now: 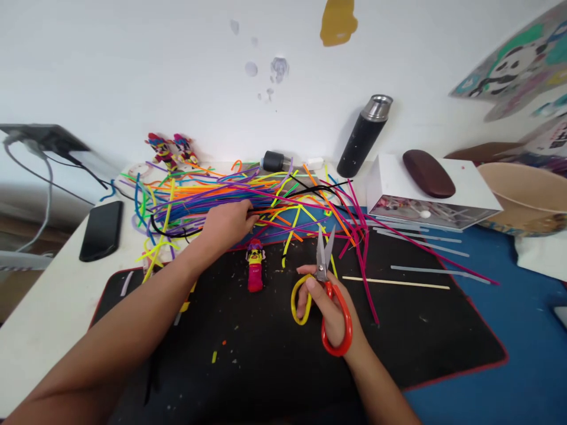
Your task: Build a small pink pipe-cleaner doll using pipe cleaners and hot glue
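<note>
My right hand holds a pair of scissors with one yellow and one red handle, the blades parted and pointing away from me. My left hand reaches into a heap of colourful pipe cleaners, its fingers curled at the heap's near edge. What those fingers hold, if anything, is hidden. Between my hands a small doll figure with a yellow face and a magenta body lies on the black mat. Magenta pipe cleaners spread out to the right of the scissors.
Two finished-looking figures stand by the wall. A phone lies at left. A black thermos leans at the back, beside a white box with a dark case on top. Glue sticks and a thin wooden stick lie at right.
</note>
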Demonstrator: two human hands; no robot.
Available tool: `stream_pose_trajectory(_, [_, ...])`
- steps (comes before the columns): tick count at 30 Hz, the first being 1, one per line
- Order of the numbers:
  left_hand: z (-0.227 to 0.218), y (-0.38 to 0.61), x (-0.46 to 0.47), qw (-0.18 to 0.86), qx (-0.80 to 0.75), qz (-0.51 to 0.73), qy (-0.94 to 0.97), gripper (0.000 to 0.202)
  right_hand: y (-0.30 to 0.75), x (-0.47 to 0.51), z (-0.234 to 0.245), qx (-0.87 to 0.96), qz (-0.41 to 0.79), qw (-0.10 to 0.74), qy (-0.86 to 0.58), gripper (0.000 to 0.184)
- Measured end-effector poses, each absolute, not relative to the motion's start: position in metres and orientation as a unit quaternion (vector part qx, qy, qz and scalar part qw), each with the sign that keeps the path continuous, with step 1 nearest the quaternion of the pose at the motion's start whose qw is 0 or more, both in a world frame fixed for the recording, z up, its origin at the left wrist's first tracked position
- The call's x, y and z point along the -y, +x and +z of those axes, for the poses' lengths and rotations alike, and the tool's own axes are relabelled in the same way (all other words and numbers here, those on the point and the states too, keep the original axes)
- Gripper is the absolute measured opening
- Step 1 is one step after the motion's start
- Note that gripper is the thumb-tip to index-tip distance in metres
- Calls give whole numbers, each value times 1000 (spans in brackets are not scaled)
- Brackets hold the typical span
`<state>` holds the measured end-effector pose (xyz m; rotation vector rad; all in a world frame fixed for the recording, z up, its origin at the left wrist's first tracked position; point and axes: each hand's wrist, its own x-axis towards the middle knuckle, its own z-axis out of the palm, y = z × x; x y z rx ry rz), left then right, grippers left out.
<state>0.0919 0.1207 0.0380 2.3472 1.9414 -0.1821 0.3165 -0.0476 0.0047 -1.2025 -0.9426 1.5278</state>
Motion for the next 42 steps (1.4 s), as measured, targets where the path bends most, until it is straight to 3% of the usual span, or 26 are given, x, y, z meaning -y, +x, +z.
stream_pose_trajectory(23, [62, 67, -144, 170, -642, 146, 733, 42, 316, 51, 4, 363, 635, 461, -502, 55])
stream_pose_trajectory(33, [55, 100, -135, 232, -547, 112, 796, 39, 315, 54, -6, 363, 642, 476, -479, 47])
stream_pose_trajectory(38, [59, 105, -137, 147, -550, 26, 822, 33, 313, 55, -7, 348, 648, 488, -470, 46])
stream_pose_trajectory(42, [73, 124, -147, 62, -584, 26, 809, 40, 312, 55, -7, 343, 649, 488, -472, 48])
